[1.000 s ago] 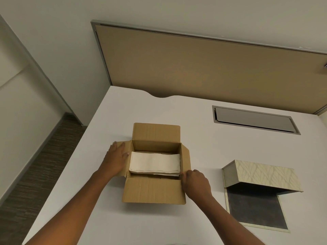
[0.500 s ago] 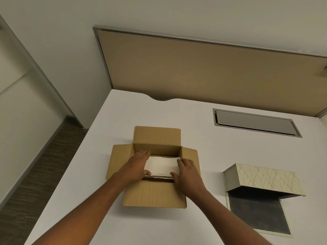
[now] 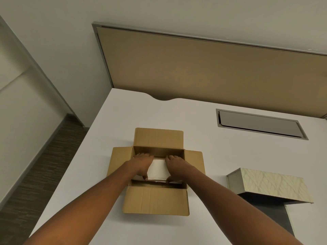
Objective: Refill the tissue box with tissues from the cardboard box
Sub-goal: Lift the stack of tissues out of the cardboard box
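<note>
An open brown cardboard box [image 3: 155, 202] sits mid-table with all its flaps spread out. Inside lies a white stack of tissues [image 3: 158, 170]. My left hand [image 3: 141, 165] and my right hand [image 3: 177, 167] are both inside the box, fingers over the far edge of the stack and thumbs at its near edge, gripping it from both sides. To the right stands the cream leaf-patterned tissue box cover [image 3: 269, 184], tipped up off its dark base [image 3: 270, 214].
The white table [image 3: 203, 124] has a metal cable hatch [image 3: 260, 123] at the back right and a tan partition panel [image 3: 203, 68] behind it. The table's left edge drops to dark carpet [image 3: 35, 174].
Both hands left the box's side flaps, which now lie flat, and moved into the box. They have closed in onto the tissue stack from either side.
</note>
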